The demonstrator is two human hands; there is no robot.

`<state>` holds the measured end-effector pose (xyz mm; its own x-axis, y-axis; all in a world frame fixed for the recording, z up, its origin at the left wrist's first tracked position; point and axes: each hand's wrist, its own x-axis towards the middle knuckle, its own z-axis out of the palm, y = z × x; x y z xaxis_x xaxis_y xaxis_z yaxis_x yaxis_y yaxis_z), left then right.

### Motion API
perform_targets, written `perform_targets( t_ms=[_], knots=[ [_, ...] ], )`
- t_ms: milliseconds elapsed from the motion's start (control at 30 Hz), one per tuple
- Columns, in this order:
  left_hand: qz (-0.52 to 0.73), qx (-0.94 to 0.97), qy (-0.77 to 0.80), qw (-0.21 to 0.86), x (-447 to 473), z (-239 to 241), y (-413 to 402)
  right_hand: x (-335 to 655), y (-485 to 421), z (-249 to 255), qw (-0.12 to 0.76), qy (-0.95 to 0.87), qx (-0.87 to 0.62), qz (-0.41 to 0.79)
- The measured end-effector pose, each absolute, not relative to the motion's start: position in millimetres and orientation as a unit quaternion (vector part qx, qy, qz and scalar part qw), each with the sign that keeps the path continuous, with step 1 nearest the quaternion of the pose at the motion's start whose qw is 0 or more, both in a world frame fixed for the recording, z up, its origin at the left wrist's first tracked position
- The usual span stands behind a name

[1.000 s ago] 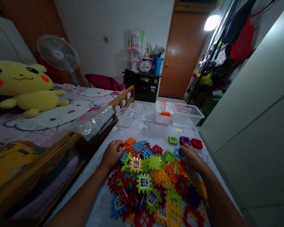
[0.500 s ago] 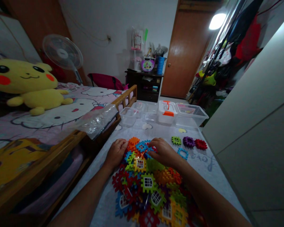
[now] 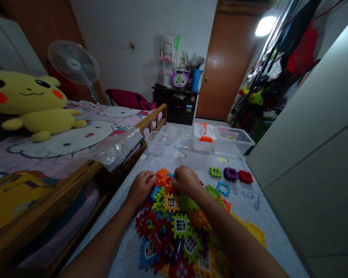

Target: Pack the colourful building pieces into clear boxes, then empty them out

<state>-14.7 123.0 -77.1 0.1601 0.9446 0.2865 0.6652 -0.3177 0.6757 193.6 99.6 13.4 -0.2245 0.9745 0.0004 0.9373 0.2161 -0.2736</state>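
Observation:
A heap of colourful plastic interlocking building pieces (image 3: 180, 225), some with white window grilles, lies on the bed-like surface before me. My left hand (image 3: 142, 187) rests at the heap's far left edge, fingers loosely bent beside an orange piece (image 3: 163, 173), holding nothing visible. Over the far part of the heap is my right hand (image 3: 187, 180), its fingers curled down among the pieces. A bit of a blue piece (image 3: 171, 175) shows next to them; whatever they grip is hidden. The right forearm covers part of the heap.
Right of the heap lie a green piece (image 3: 215, 172), a purple stack (image 3: 231, 174), a red stack (image 3: 246, 177) and a blue frame (image 3: 223, 188). Clear plastic boxes (image 3: 234, 139) and a lidded box with orange handles (image 3: 204, 138) stand behind. A wooden rail (image 3: 89, 170) borders the left.
My right hand has shifted left over the heap, its fingers now curled tighter and covering the blue pieces. Yellow and green pieces right of its forearm have come into view. My left hand stays nearly still.

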Motion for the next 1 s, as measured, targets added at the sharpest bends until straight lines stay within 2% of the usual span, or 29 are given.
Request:
perform_targets(
  t_ms=[100, 233, 367, 500, 600, 700, 1000],
  knots=[
    [0.341, 0.735, 0.549, 0.204, -15.5, -78.4, 124.1, 231.3, 95.3, 24.9, 0.178, -0.74, -0.639, 0.115],
    [0.337, 0.736, 0.551, 0.202, -16.3, -78.9, 125.7, 310.2, 73.8, 29.0, 0.279, -0.677, -0.655, 0.185],
    [0.33, 0.741, 0.551, 0.195, -17.4, -80.1, 126.5, 372.5, 50.2, 2.8, 0.32, -0.612, -0.688, 0.223],
    [0.331, 0.746, 0.546, 0.191, -17.8, -81.8, 126.5, 391.5, 41.9, -33.7, 0.289, -0.602, -0.703, 0.245],
    [0.331, 0.744, 0.548, 0.19, -17.5, -81.3, 126.0, 390.1, 41.2, -48.0, 0.252, -0.622, -0.72, 0.18],
    [0.328, 0.743, 0.552, 0.19, -17.1, -78.8, 125.9, 387.2, 38.8, -49.0, 0.211, -0.649, -0.722, 0.12],
    [0.326, 0.747, 0.549, 0.186, -15.3, -72.3, 124.5, 376.5, 31.7, -43.4, 0.139, -0.655, -0.733, 0.122]
  ],
)
